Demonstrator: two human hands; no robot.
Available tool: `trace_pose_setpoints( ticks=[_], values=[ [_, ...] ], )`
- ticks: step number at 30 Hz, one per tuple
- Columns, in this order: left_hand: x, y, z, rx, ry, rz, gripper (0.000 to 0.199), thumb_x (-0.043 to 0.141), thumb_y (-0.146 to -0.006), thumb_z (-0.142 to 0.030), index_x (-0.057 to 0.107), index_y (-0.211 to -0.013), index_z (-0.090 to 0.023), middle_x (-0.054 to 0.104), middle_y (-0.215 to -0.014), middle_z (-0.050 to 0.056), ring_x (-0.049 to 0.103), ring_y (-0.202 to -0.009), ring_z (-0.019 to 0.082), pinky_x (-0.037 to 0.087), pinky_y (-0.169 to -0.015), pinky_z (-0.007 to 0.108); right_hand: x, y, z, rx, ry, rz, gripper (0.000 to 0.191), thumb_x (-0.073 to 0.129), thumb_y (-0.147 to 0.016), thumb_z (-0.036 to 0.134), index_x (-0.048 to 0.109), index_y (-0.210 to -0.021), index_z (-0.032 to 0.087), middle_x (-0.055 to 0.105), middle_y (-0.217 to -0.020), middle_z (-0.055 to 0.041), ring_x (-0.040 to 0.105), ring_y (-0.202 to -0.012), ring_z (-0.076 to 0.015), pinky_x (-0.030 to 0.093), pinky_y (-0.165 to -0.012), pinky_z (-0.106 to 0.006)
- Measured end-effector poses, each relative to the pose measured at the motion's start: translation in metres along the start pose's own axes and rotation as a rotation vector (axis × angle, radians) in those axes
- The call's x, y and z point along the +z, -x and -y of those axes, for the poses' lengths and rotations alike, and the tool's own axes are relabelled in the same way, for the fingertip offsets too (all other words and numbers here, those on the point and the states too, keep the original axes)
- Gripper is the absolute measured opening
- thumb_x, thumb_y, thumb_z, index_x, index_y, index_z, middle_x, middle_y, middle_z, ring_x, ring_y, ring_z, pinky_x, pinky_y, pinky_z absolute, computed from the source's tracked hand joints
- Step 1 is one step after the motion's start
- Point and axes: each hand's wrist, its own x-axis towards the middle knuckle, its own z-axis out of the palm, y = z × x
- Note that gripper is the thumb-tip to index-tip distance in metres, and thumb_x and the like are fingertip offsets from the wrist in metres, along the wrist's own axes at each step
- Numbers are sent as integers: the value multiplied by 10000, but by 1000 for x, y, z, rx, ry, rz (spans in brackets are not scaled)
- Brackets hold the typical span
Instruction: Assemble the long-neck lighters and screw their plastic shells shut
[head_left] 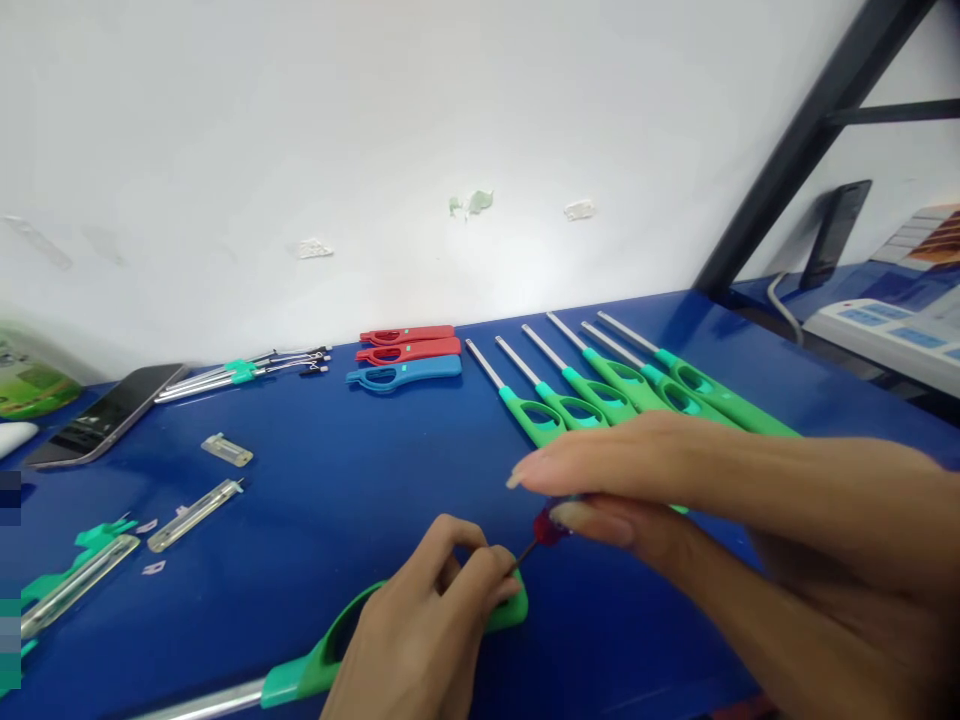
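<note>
A green long-neck lighter (311, 672) lies at the front of the blue table, its metal tube toward the lower left. My left hand (431, 625) is closed around the lighter's handle, hiding most of it. Between the thumb and fingers of my right hand (675, 490) is a small screwdriver (551, 525) with a red and dark handle. Its thin shaft slants down to the handle end by my left fingertips; where the tip sits is hidden. Behind my right hand, several green lighters (615, 385) lie side by side, tubes pointing to the wall.
Red handle shells (412, 350) and a blue one (409, 373) lie near the wall. Metal tubes with wires (240, 375), a phone (109, 415), clear fuel tanks (195, 515) and teal pieces (94, 540) are at left. A black frame post (810, 150) rises at right.
</note>
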Motion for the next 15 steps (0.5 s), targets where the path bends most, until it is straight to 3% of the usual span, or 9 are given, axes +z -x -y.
trace_pose_setpoints(
  ticks=[4, 8, 13, 15],
  values=[
    [-1, 1, 0, 22, 0, -20, 185, 462, -1117, -208, 626, -1093, -291, 705, -1051, -35, 802, -900, 73, 595, -778, 83, 0, -1, 5, 7, -10, -62, 202, 696, -988, 120, 772, -1084, 280, 845, -1032, 103, 822, -866, -90, 632, -687, -86],
    [0, -2, -1, 37, -60, -27, 220, 418, -1140, -272, 636, -1119, -295, 736, -1136, -16, 817, -944, 118, 644, -746, 154, -1, -1, 5, -33, -3, -50, 168, 683, -1025, 196, 750, -1110, 325, 836, -1070, 145, 820, -905, -80, 644, -795, -93],
    [-4, -4, -3, 53, -135, -39, 311, 349, -1161, -318, 655, -1106, -303, 744, -1054, -27, 802, -764, 117, 645, -612, 199, -4, -1, 5, -60, -62, 28, 167, 651, -1026, 135, 754, -1101, 243, 841, -1080, 90, 813, -963, -84, 612, -943, -106],
    [-5, -4, -5, 60, -146, -39, 344, 324, -1166, -326, 657, -1081, -301, 728, -984, -34, 782, -701, 111, 614, -542, 193, -3, 0, 5, -107, -86, -9, 164, 629, -1057, 172, 749, -1146, 241, 833, -1112, 93, 804, -982, -69, 598, -957, -93]
  ],
)
